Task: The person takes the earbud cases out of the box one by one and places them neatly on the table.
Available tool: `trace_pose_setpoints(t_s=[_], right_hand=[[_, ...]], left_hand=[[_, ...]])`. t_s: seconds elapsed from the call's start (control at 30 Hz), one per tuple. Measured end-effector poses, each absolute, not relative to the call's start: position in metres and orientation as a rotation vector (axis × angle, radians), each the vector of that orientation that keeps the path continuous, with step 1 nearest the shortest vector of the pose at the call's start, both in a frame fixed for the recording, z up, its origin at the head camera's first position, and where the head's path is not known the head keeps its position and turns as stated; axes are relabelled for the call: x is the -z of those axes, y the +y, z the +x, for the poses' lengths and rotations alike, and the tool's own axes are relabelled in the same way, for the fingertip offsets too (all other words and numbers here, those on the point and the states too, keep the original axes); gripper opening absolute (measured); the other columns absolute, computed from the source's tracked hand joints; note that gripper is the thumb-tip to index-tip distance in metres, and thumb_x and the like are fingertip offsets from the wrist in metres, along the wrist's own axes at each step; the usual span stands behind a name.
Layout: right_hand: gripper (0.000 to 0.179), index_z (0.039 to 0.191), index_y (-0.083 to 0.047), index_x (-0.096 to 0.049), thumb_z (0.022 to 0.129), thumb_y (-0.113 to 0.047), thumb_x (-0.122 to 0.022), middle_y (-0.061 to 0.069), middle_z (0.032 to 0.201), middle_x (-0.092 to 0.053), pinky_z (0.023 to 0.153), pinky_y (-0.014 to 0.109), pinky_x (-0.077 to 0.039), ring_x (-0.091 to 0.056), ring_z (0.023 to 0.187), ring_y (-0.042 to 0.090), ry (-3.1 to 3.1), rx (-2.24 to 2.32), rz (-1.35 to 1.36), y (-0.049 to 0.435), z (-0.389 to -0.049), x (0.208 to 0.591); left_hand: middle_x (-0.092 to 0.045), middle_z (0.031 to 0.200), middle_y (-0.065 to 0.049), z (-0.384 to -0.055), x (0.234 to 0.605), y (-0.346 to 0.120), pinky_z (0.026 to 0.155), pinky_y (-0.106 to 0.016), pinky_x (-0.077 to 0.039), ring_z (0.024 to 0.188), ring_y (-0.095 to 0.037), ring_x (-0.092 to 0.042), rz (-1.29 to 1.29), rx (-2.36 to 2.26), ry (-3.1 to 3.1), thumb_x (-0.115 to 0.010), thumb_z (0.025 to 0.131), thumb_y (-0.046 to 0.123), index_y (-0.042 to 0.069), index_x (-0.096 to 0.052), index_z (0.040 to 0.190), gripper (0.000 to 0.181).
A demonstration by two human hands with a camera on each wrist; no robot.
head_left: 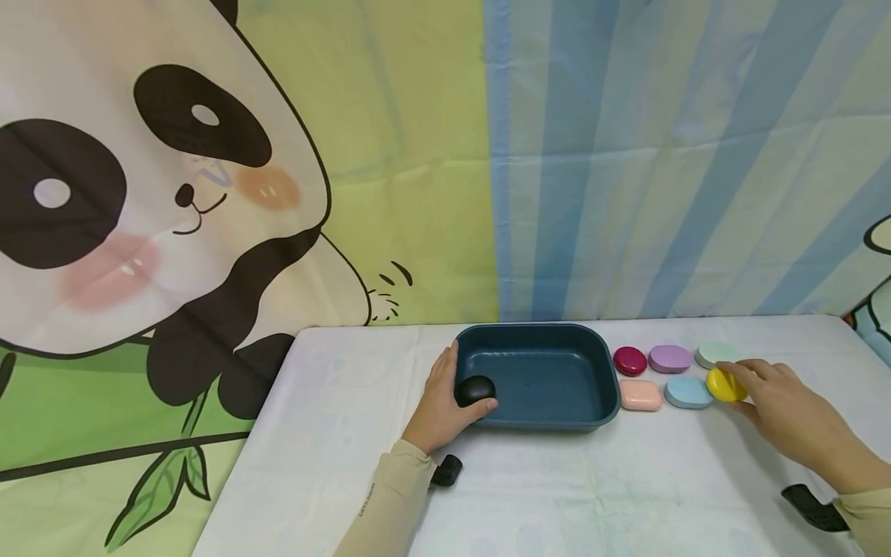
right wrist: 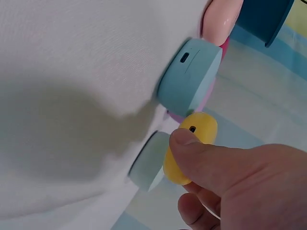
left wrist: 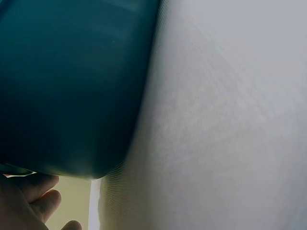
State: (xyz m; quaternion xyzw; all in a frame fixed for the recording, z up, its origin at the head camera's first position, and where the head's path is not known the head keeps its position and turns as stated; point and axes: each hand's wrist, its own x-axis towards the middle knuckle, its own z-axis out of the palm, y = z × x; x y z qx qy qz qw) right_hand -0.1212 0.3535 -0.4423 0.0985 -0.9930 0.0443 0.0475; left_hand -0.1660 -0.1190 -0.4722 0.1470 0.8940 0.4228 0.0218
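My right hand (head_left: 797,410) pinches a yellow earbud case (right wrist: 205,127) between thumb and fingers; its small dark port shows. Beside it lie a blue case (right wrist: 189,76) and a pale mint case (right wrist: 152,160), both with the table beneath them. At the left stands a dark teal tray (head_left: 536,423). My left hand (head_left: 442,398) rests at its front left corner, fingers straight along the outside and thumb over the near rim. A black rounded case (head_left: 476,389) sits inside that corner, close to the thumb. In the left wrist view the tray wall (left wrist: 72,86) hides most of the hand.
Right of the tray, a dark red case (head_left: 629,360), a purple case (head_left: 670,358) and a pink case (head_left: 640,395) lie on the white-covered table (head_left: 529,503). A printed cloth (head_left: 418,155) with a panda hangs behind the table's back edge.
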Motion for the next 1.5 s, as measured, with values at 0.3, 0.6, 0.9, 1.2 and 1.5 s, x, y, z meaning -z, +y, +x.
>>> trace_pose_setpoints(t_s=[0.3,0.6,0.9,1.2,1.5], right_hand=[[0.056,0.124,0.012,-0.059,0.076,-0.001,-0.084,0.037,0.115,-0.055,0.082,0.066,-0.049,-0.052,0.095,0.052,-3.085,-0.102,0.285,0.366,-0.122,0.449],[0.059,0.128,0.013,-0.055,0.077,0.001,-0.083,0.038,0.117,-0.055,0.083,0.067,-0.048,-0.052,0.095,0.052,-3.151,-0.092,0.3,0.376,-0.124,0.46],[0.058,0.129,0.013,-0.054,0.079,0.002,-0.081,0.039,0.119,-0.054,0.085,0.068,-0.047,-0.052,0.097,0.053,-3.175,-0.101,0.27,0.377,-0.125,0.462],[0.055,0.126,0.009,-0.057,0.076,0.004,-0.081,0.038,0.121,-0.051,0.084,0.07,-0.046,-0.049,0.1,0.056,-3.107,-0.123,0.281,0.367,-0.123,0.449],[0.059,0.128,0.005,-0.06,0.074,0.003,-0.084,0.033,0.124,-0.054,0.077,0.065,-0.052,-0.052,0.102,0.052,-2.981,-0.181,0.394,0.332,-0.122,0.426]], left_hand=[[-0.012,0.168,-0.008,-0.165,0.472,-0.12,0.118,-0.058,-0.022,0.154,-0.022,-0.008,0.455,-1.315,2.769,-0.072,0.082,0.067,0.021,-0.005,0.164,0.115],[-0.012,0.168,-0.009,-0.165,0.473,-0.119,0.118,-0.058,-0.022,0.154,-0.022,-0.008,0.451,-1.309,2.769,-0.071,0.081,0.069,0.024,-0.004,0.164,0.115],[-0.011,0.168,-0.009,-0.164,0.474,-0.118,0.118,-0.058,-0.023,0.154,-0.021,-0.008,0.44,-1.305,2.766,-0.072,0.082,0.067,0.027,-0.004,0.163,0.114],[-0.012,0.168,-0.01,-0.164,0.47,-0.118,0.118,-0.058,-0.023,0.154,-0.021,-0.008,0.436,-1.306,2.762,-0.071,0.081,0.068,0.023,-0.005,0.164,0.116],[-0.01,0.168,-0.007,-0.165,0.47,-0.118,0.118,-0.058,-0.023,0.154,-0.022,-0.009,0.435,-1.309,2.762,-0.074,0.08,0.066,0.021,-0.004,0.164,0.118]])
